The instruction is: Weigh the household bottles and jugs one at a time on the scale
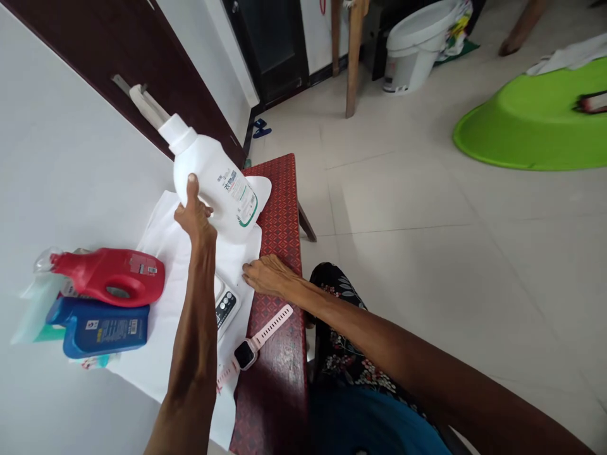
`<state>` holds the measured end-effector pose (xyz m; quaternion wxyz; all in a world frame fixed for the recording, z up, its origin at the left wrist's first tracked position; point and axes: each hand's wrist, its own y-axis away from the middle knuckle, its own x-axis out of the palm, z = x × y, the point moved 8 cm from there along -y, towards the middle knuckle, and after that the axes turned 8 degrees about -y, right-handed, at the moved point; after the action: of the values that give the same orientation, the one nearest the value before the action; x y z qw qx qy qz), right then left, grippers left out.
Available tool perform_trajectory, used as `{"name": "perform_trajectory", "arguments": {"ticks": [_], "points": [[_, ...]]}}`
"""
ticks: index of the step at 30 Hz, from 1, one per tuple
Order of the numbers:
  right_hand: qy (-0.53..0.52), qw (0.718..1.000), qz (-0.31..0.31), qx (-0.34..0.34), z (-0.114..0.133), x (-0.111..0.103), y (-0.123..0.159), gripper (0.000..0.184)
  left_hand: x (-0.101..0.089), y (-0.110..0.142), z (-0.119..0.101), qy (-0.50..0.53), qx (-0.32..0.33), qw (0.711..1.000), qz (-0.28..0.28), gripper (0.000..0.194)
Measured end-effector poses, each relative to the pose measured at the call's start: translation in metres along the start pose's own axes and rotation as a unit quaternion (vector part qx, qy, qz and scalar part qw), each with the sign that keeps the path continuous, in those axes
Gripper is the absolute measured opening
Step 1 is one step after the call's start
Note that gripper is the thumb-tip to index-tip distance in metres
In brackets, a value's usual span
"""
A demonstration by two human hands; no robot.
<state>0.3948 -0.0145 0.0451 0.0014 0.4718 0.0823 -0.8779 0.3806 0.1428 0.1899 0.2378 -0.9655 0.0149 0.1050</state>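
My left hand [195, 215] is wrapped round the handle of a large white detergent bottle [208, 170], thumb on top. The bottle leans with its white cap towards the upper left, and its printed label with a green border faces right. Below it, a white cloth [190, 253] covers part of a red patterned table [279, 234]. My right hand [268, 275] rests at the cloth's edge, fingers curled in, with nothing visible in them. A kitchen scale [226, 309] with round buttons lies between my forearms, partly hidden by the left one. Nearby is a pink-strapped smartwatch [245, 354].
A red bottle [95, 272] and a blue bottle [104, 332] stand by the wall on the left. On the tiled floor are a green tub [521, 126], a lidded white bucket [412, 57] and blue slippers [260, 128]. A dark door [270, 44] is at the back.
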Motion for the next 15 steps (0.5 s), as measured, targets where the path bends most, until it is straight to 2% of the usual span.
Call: {"name": "perform_trajectory", "arguments": {"ticks": [3,6,9,12,15], "points": [[0.000,1.000,0.007,0.004,0.001,-0.002,0.000,0.037,-0.042,0.011,-0.020,0.047,-0.024,0.997,-0.055,0.063],[0.008,1.000,0.022,0.008,0.003,-0.005,0.001,0.039,-0.090,0.021,-0.050,0.090,-0.004,0.993,-0.074,0.069],[0.018,0.999,0.038,0.018,0.005,-0.005,0.002,0.041,-0.145,0.034,-0.073,0.081,0.013,0.993,-0.087,0.073],[0.029,0.999,0.037,0.027,0.005,-0.005,0.002,0.043,-0.196,0.055,-0.077,0.028,0.003,0.993,-0.116,0.071],[0.041,0.998,0.043,0.032,0.005,-0.002,0.001,0.044,-0.232,0.079,-0.067,-0.010,-0.016,0.990,-0.139,0.067]]}}
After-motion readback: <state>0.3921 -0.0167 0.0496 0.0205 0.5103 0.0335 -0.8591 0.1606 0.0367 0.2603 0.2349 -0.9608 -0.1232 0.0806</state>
